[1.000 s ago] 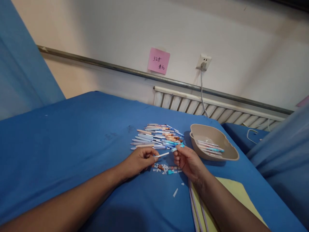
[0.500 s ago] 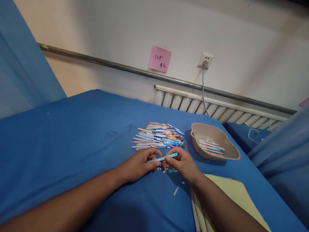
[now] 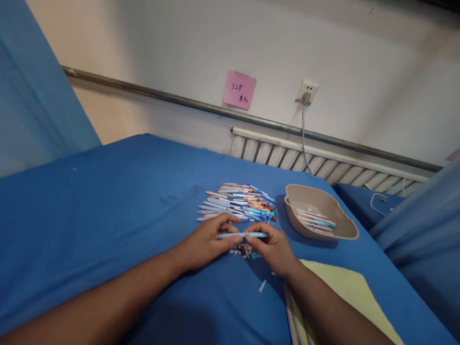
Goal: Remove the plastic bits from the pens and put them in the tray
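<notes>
Closing together since a second ago, left hand [image 3: 210, 238] and right hand [image 3: 273, 245] each pinched one end of the pen [image 3: 242, 235], seemingly light, stiff and slick.

matt blue cloth [image 3: 108, 201]; smooth plastic pens [image 3: 235, 203], matt beige plastic tray [image 3: 316, 194]

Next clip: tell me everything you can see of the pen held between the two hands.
The light blue pen is slim and plastic by its look, pale blue along the length that shows. It is held level, side to side, seemingly just above the blue cloth. The left hand pinches its left part and the right hand its right part, and the two nearly meet at its middle. Small loose pen parts lie below it, the pen pile behind it. Finer detail is too small to tell.
</notes>
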The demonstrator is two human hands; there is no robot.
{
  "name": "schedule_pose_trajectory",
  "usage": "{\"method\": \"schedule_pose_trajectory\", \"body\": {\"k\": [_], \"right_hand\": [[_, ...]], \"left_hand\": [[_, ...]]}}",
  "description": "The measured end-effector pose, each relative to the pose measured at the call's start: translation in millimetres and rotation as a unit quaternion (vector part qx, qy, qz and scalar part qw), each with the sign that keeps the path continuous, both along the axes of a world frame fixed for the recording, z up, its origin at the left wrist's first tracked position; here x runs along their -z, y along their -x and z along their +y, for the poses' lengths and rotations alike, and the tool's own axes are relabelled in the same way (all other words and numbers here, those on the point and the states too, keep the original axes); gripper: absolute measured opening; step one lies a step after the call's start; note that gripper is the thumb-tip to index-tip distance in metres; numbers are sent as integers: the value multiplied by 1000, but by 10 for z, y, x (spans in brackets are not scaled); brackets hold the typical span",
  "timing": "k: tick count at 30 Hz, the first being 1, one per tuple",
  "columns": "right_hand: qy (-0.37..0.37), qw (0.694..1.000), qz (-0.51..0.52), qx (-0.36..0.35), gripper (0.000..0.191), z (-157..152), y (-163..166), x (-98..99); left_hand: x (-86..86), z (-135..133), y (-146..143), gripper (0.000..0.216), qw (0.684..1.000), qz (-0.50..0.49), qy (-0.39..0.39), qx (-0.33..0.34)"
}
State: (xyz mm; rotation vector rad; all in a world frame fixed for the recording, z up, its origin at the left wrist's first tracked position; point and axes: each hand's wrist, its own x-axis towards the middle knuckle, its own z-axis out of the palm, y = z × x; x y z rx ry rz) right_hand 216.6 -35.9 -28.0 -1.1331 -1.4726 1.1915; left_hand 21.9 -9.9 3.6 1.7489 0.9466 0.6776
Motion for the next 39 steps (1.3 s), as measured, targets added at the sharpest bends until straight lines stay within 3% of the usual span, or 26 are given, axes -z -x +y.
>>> {"method": "schedule_pose_trajectory", "body": {"k": [5,9,11,15,18,22,26,29,35,39], "right_hand": [[-3,997,5,70,24,45,-32,-14],[-7,997,-11,80,23,51,-42,-11],[-2,997,-13,81,23,49,-42,-8],[-17,997,-24,77,21,52,-42,-1],[-31,997,-24,73,19,60,-45,2],[-48,996,-31,73,19,60,-43,0],[-61,995,-44,67,16,44,-33,-1],[-68,993,-55,76,14,35,-27,-9],[-52,996,49,45,19,39,-5,-30],[-65,996,50,34,17,35,26,-58]], "left_hand": [[19,108,32,43,995,-15,78,-60],[36,127,27,30,987,-89,105,-84],[30,117,23,40,980,-133,114,-89],[39,99,12,37,975,-118,171,-77],[50,93,10,30,978,-122,152,-71],[56,97,18,43,976,-148,143,-68],[94,114,17,34,982,-85,163,-45],[103,118,17,28,984,-108,132,-43],[108,124,28,28,979,-117,163,-44],[124,135,27,28,982,-99,159,-13]]}}
